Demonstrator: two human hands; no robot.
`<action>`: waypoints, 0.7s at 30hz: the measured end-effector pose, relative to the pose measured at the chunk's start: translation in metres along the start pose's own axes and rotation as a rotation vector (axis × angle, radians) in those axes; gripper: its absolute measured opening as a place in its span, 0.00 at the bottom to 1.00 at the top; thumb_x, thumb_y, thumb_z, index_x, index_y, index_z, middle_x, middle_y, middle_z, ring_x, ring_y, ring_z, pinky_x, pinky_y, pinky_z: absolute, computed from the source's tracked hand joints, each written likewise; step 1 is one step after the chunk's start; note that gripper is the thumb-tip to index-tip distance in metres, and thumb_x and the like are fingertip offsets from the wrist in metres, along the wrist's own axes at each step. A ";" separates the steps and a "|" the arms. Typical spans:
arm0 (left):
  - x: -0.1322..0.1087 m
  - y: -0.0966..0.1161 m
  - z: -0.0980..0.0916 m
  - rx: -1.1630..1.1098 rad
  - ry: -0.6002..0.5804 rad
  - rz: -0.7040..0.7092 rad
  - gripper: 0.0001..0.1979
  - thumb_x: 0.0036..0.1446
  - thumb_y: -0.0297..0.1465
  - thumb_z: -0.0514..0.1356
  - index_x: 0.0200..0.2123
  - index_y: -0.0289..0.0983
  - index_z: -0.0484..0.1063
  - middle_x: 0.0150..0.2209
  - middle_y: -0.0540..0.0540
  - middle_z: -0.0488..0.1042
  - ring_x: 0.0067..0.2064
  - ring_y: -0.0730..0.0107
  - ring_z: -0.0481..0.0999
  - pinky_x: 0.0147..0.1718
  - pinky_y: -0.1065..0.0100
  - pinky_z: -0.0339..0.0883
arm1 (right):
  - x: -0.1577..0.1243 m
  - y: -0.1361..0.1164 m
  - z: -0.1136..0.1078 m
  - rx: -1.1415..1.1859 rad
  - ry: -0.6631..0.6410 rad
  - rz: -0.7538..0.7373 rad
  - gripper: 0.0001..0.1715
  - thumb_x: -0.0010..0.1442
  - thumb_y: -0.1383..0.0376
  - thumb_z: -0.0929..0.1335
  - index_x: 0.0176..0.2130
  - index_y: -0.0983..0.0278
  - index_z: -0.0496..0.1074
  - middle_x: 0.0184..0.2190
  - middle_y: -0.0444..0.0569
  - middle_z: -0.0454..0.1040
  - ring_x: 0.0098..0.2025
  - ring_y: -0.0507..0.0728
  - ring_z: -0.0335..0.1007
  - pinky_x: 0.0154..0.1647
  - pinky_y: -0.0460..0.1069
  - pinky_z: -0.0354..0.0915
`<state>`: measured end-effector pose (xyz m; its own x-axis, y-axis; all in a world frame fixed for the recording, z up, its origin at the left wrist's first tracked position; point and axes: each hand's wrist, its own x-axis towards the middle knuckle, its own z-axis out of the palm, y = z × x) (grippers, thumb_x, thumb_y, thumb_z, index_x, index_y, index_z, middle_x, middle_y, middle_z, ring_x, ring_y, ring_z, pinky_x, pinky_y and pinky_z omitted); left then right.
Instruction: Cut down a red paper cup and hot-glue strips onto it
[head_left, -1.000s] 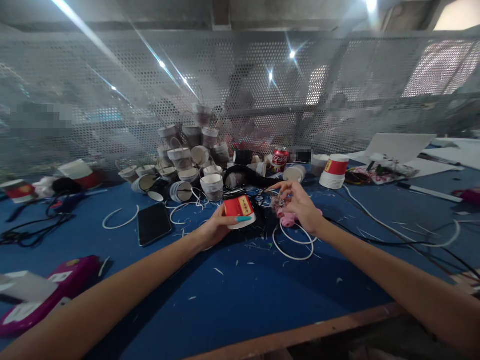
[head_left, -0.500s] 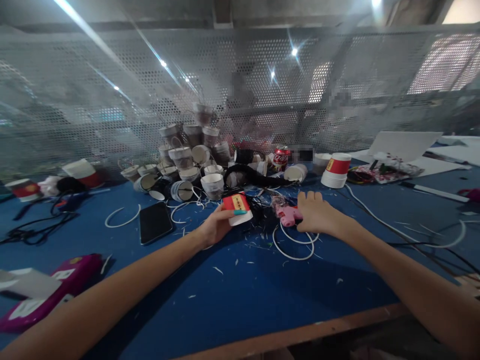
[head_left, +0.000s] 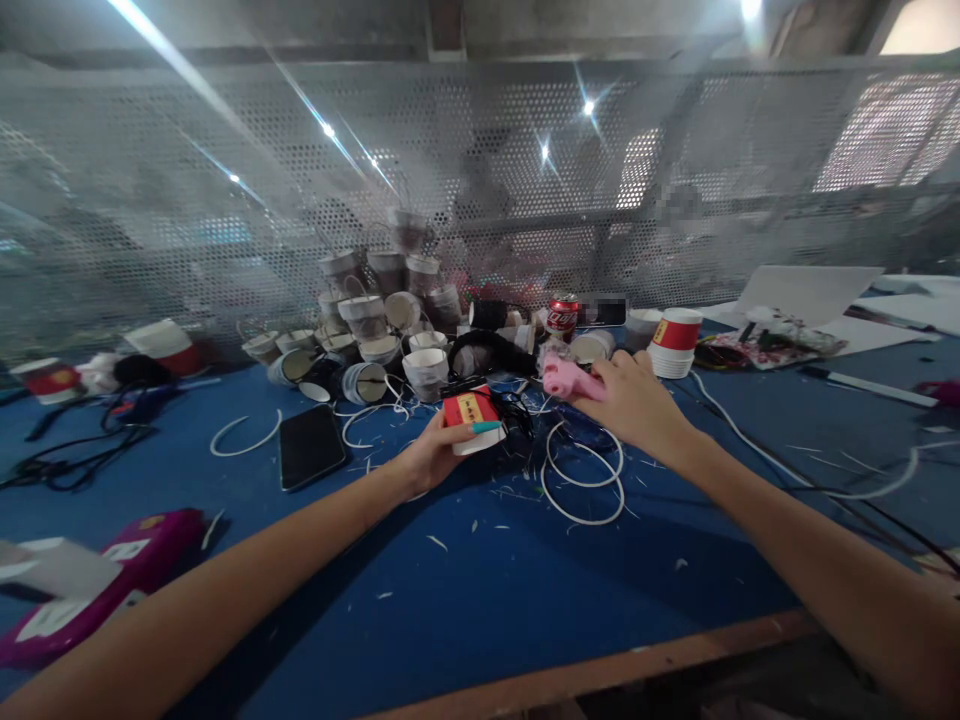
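Observation:
My left hand (head_left: pixel 435 452) is closed around a red and white paper cup (head_left: pixel 472 408), tilted, with a yellow label facing up. Thin black cord strands (head_left: pixel 516 412) trail at the cup's right side. In my right hand (head_left: pixel 637 400) is a pink glue gun (head_left: pixel 570 380), raised a little off the table, its front end pointing left. Clear crumpled stringy stuff (head_left: pixel 553 352) clings about that front end. Below it a loop of white cord (head_left: pixel 581 485) lies on the blue table (head_left: pixel 480 610).
Behind the hands stands a heap of wrapped cups (head_left: pixel 364 315), some with handles. A black phone (head_left: pixel 311 447) lies left, a purple device (head_left: pixel 150 545) nearer. A soda can (head_left: pixel 562 315) and stacked paper cups (head_left: pixel 675 342) stand at the back right. White scraps litter the middle.
My right hand has picked up the glue gun from the table and raised it. My left hand still holds the paper cup, which has tilted slightly.

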<state>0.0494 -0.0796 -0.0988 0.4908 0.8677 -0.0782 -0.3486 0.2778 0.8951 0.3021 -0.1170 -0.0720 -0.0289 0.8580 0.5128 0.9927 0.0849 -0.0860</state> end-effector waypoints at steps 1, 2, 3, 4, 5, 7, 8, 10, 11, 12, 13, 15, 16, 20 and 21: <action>0.000 0.000 -0.001 0.004 -0.026 0.005 0.22 0.36 0.23 0.65 0.40 0.31 0.71 0.35 0.42 0.79 0.38 0.62 0.77 0.47 0.60 0.64 | 0.001 -0.001 -0.002 0.126 0.064 -0.013 0.23 0.54 0.51 0.63 0.35 0.68 0.70 0.36 0.59 0.68 0.43 0.66 0.61 0.43 0.59 0.59; 0.000 -0.001 -0.002 0.008 -0.052 0.010 0.22 0.37 0.23 0.65 0.41 0.31 0.71 0.36 0.41 0.78 0.39 0.61 0.77 0.48 0.59 0.63 | 0.002 -0.002 -0.003 0.284 0.111 -0.025 0.22 0.55 0.50 0.62 0.34 0.66 0.70 0.36 0.57 0.69 0.42 0.63 0.63 0.43 0.59 0.60; 0.001 -0.002 -0.003 0.009 -0.075 0.017 0.22 0.38 0.23 0.65 0.41 0.31 0.71 0.37 0.41 0.78 0.40 0.60 0.77 0.48 0.59 0.63 | 0.003 -0.004 -0.005 0.468 0.128 -0.028 0.21 0.55 0.50 0.62 0.34 0.65 0.70 0.35 0.55 0.70 0.40 0.61 0.65 0.42 0.57 0.62; 0.001 -0.002 -0.004 0.008 -0.093 0.022 0.22 0.38 0.23 0.64 0.42 0.31 0.71 0.38 0.41 0.78 0.40 0.60 0.77 0.49 0.59 0.62 | 0.002 -0.006 -0.007 0.662 0.106 -0.024 0.21 0.56 0.50 0.62 0.34 0.65 0.70 0.33 0.53 0.71 0.36 0.58 0.67 0.39 0.55 0.64; 0.002 -0.003 -0.005 0.005 -0.106 0.025 0.21 0.38 0.23 0.64 0.41 0.31 0.71 0.38 0.41 0.78 0.40 0.60 0.77 0.49 0.59 0.62 | 0.000 -0.009 -0.008 0.849 0.047 -0.010 0.21 0.56 0.50 0.62 0.34 0.65 0.70 0.29 0.51 0.72 0.31 0.56 0.68 0.34 0.53 0.65; 0.003 -0.004 -0.006 -0.003 -0.113 0.034 0.21 0.38 0.23 0.65 0.40 0.32 0.71 0.37 0.42 0.78 0.39 0.61 0.77 0.48 0.60 0.63 | -0.004 -0.016 -0.010 1.138 -0.113 0.023 0.22 0.56 0.50 0.62 0.33 0.66 0.70 0.21 0.47 0.71 0.21 0.52 0.66 0.24 0.49 0.64; 0.004 -0.005 -0.006 -0.002 -0.114 0.038 0.21 0.37 0.23 0.65 0.40 0.32 0.71 0.36 0.43 0.78 0.38 0.62 0.77 0.47 0.61 0.63 | -0.007 -0.019 -0.011 1.230 -0.189 0.029 0.22 0.56 0.49 0.63 0.32 0.66 0.71 0.17 0.45 0.69 0.18 0.51 0.64 0.20 0.48 0.63; 0.005 -0.005 -0.006 0.002 -0.112 0.046 0.21 0.37 0.23 0.65 0.40 0.32 0.71 0.36 0.43 0.78 0.38 0.64 0.77 0.46 0.63 0.64 | -0.011 -0.025 -0.010 1.345 -0.275 0.023 0.22 0.55 0.49 0.65 0.30 0.67 0.70 0.15 0.43 0.68 0.14 0.49 0.61 0.14 0.46 0.59; 0.005 -0.005 -0.006 0.002 -0.111 0.049 0.21 0.37 0.24 0.65 0.40 0.32 0.71 0.36 0.44 0.78 0.38 0.64 0.77 0.46 0.63 0.64 | -0.013 -0.028 -0.010 1.376 -0.300 0.018 0.22 0.54 0.50 0.65 0.29 0.67 0.70 0.15 0.43 0.68 0.13 0.48 0.60 0.12 0.45 0.58; 0.005 -0.005 -0.005 0.003 -0.112 0.048 0.22 0.37 0.24 0.65 0.41 0.32 0.71 0.36 0.43 0.78 0.38 0.64 0.77 0.46 0.63 0.64 | -0.014 -0.030 -0.008 1.395 -0.322 0.010 0.22 0.53 0.49 0.66 0.28 0.67 0.69 0.16 0.44 0.69 0.12 0.47 0.60 0.11 0.44 0.56; 0.005 -0.005 -0.005 0.002 -0.115 0.044 0.22 0.37 0.24 0.66 0.41 0.32 0.71 0.36 0.43 0.78 0.38 0.64 0.77 0.46 0.63 0.64 | -0.015 -0.032 -0.007 1.403 -0.348 0.003 0.22 0.53 0.49 0.66 0.26 0.67 0.69 0.17 0.45 0.70 0.11 0.47 0.59 0.10 0.44 0.55; 0.004 -0.004 -0.003 0.005 -0.123 0.037 0.22 0.37 0.25 0.66 0.41 0.31 0.71 0.35 0.43 0.78 0.38 0.64 0.77 0.46 0.64 0.64 | -0.016 -0.034 -0.005 1.404 -0.380 0.007 0.24 0.52 0.48 0.66 0.24 0.67 0.69 0.18 0.46 0.71 0.11 0.45 0.58 0.09 0.43 0.53; 0.003 -0.003 -0.003 0.009 -0.127 0.033 0.22 0.37 0.25 0.66 0.40 0.31 0.71 0.35 0.43 0.78 0.37 0.64 0.77 0.45 0.64 0.64 | -0.017 -0.035 -0.005 1.401 -0.391 0.015 0.24 0.51 0.47 0.66 0.24 0.67 0.68 0.19 0.46 0.71 0.11 0.45 0.57 0.08 0.42 0.52; 0.001 -0.002 -0.001 0.011 -0.130 0.030 0.22 0.36 0.26 0.67 0.40 0.31 0.71 0.35 0.42 0.78 0.37 0.64 0.77 0.44 0.64 0.64 | -0.017 -0.035 -0.003 1.370 -0.406 0.048 0.25 0.50 0.47 0.67 0.23 0.66 0.68 0.17 0.44 0.70 0.11 0.45 0.56 0.08 0.42 0.53; 0.001 -0.002 -0.001 0.010 -0.129 0.029 0.23 0.37 0.25 0.66 0.41 0.31 0.71 0.35 0.42 0.78 0.37 0.64 0.77 0.44 0.64 0.64 | -0.017 -0.034 -0.003 1.356 -0.411 0.053 0.24 0.50 0.47 0.67 0.23 0.66 0.68 0.16 0.44 0.69 0.11 0.45 0.56 0.08 0.42 0.53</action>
<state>0.0500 -0.0787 -0.1011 0.5796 0.8149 0.0049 -0.3569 0.2485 0.9005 0.2689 -0.1359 -0.0757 -0.2604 0.9396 0.2222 0.1195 0.2598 -0.9582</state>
